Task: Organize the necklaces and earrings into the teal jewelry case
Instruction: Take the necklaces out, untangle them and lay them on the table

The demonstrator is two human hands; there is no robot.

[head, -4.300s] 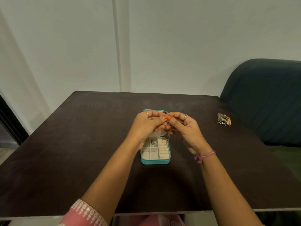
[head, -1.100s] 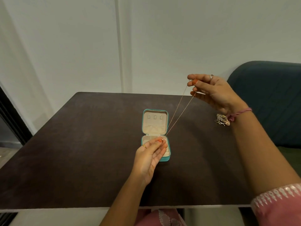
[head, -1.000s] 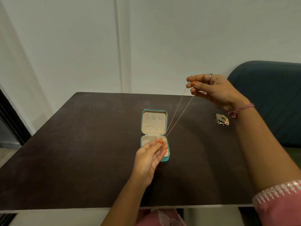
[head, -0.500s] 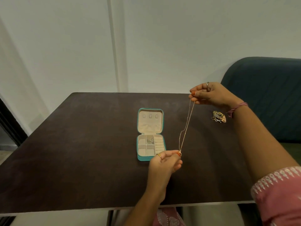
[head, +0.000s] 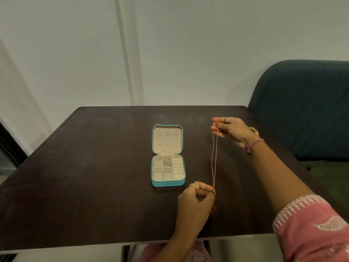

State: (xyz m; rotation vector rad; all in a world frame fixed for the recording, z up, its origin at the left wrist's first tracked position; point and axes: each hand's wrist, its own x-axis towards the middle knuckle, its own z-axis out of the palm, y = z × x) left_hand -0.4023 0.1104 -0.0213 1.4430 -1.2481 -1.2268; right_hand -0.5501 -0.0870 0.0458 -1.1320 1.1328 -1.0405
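The teal jewelry case (head: pixel 168 183) lies open on the dark table (head: pixel 85 167), lid flat toward the wall, beige compartments showing. A small silver piece (head: pixel 167 162) sits in its upper middle compartment. A thin gold necklace chain (head: pixel 214 157) is stretched taut to the right of the case. My right hand (head: pixel 229 130) pinches its far end above the table. My left hand (head: pixel 196 199) pinches its near end, just past the case's front right corner. A small heap of gold jewelry (head: pixel 254 130) lies behind my right wrist, mostly hidden.
A dark blue upholstered chair (head: pixel 306 110) stands at the table's right side. A white wall rises behind the table's far edge. The table's front edge (head: pixel 94 247) runs close below my left forearm.
Both hands were together over the case, then drew the chain out long. Over the last second my left hand slid from the case toward the front right, and my right hand dropped lower.
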